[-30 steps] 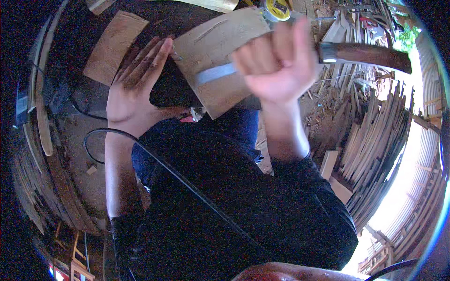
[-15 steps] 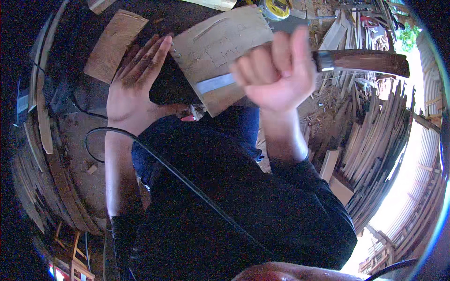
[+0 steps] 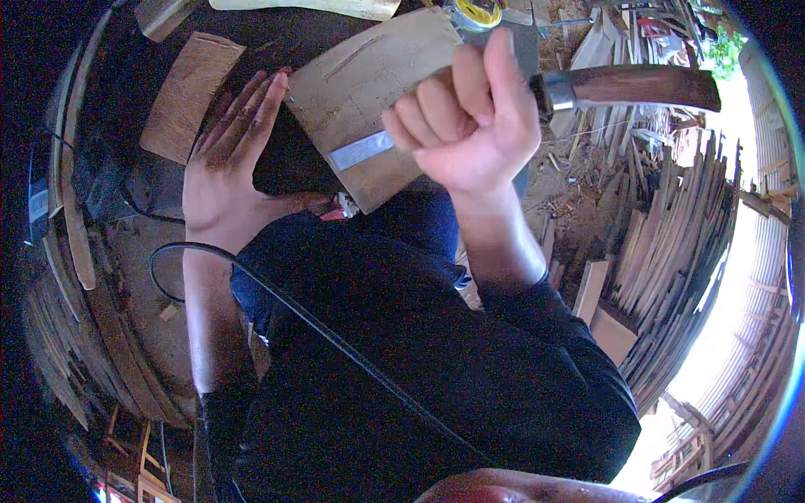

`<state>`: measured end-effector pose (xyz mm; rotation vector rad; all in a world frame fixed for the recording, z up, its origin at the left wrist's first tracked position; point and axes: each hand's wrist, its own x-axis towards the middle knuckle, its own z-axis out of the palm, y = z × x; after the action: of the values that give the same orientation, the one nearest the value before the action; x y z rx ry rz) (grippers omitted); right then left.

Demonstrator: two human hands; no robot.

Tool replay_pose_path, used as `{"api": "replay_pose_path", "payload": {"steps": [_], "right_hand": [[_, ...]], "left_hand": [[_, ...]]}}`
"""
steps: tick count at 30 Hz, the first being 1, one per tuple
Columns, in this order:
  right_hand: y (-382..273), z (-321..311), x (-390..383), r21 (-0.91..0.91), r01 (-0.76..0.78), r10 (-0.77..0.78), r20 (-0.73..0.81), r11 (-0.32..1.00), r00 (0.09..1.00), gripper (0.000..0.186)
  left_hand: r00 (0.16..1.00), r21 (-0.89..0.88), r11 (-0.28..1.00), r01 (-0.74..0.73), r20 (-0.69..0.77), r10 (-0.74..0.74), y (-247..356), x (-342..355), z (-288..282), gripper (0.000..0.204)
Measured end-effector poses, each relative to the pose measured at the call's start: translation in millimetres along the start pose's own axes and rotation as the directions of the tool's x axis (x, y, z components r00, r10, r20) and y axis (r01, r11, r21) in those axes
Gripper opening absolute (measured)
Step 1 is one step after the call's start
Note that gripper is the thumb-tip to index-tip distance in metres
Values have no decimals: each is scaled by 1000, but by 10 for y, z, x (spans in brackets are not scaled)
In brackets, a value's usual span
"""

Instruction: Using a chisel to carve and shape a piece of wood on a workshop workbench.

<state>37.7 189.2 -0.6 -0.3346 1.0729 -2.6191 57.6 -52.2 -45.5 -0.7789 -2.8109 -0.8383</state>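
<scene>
My right hand (image 3: 478, 126) is closed in a fist around a large chisel. The flat metal blade (image 3: 360, 151) sticks out to the left, over a pale wooden board (image 3: 377, 75). On the other side of the fist are a metal ferrule and the long brown wooden handle (image 3: 646, 88). Whether the blade touches the board I cannot tell. My left hand (image 3: 226, 184) is stretched flat, fingers straight, at the board's left side, its fingertips near the corner. Beside its thumb lies a small red and whitish thing (image 3: 340, 207), partly hidden.
A brown wood piece (image 3: 189, 96) lies left of my left hand. Beyond the board is a round yellow-and-clear object (image 3: 476, 12), perhaps a tape roll. Stacked wood strips (image 3: 671, 260) stand at the right, with scraps on the ground. A black cable (image 3: 319, 327) crosses my torso.
The whole view has shifted slightly. My right hand has moved a little left and away, and the chisel's handle end sits higher. My left hand stays flat beside the board.
</scene>
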Motion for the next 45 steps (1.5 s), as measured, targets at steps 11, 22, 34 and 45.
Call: {"api": "replay_pose_path", "payload": {"steps": [11, 22, 34, 45], "right_hand": [[-620, -530, -149, -55, 230, -236, -192, 972, 953, 51], [-760, -355, -157, -157, 163, -196, -222, 974, 955, 52], [-463, -294, -299, 12, 75, -74, -70, 997, 995, 53], [-352, -218, -421, 57, 54, -50, -66, 997, 997, 54]], "left_hand": [[423, 385, 726, -570, -620, 661, -323, 511, 260, 44], [999, -3, 999, -38, -38, 38, 60, 36, -29, 119], [999, 33, 999, -34, -29, 35, -3, 62, -17, 119], [998, 22, 998, -61, 24, 60, -33, 45, -14, 119]]}}
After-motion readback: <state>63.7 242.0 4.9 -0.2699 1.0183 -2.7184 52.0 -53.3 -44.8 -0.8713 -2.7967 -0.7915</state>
